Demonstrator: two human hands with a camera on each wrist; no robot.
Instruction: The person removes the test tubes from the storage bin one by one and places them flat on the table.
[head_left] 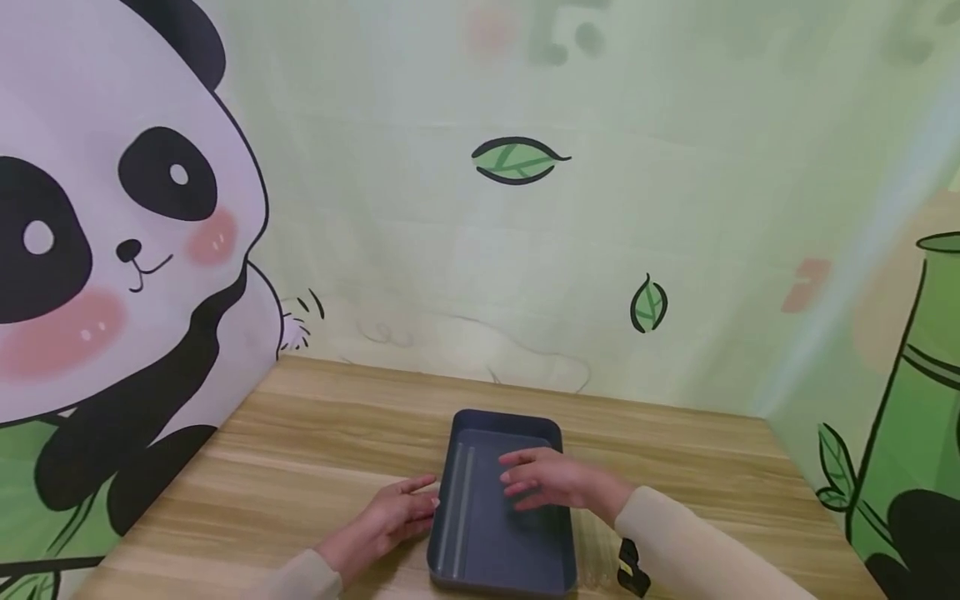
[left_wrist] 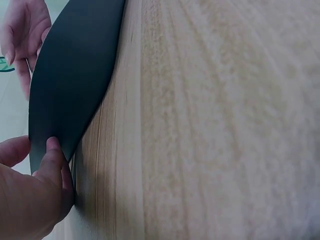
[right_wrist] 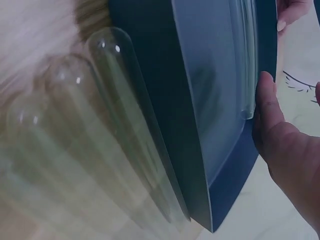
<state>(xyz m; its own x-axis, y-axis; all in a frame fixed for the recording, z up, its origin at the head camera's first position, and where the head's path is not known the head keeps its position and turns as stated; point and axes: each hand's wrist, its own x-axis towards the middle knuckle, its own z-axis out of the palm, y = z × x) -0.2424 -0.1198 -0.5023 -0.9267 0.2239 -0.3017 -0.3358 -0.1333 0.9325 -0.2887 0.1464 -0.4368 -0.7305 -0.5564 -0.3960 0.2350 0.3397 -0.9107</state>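
A dark blue rectangular tray lies on the wooden table, with clear glass tubing lengthwise along its left inner side. My left hand is at the tray's left side; its fingertips rest against the outer wall in the left wrist view. Over the tray's right half hovers my right hand, fingers loosely extended with nothing between them. Several clear test tubes with rounded ends lie side by side just outside the tray's right wall, mostly hidden from the head view by the right forearm.
The wooden tabletop runs back to a pale green printed backdrop with leaves and a large panda. A black strap hangs below the right sleeve. Bamboo is printed on the right side panel.
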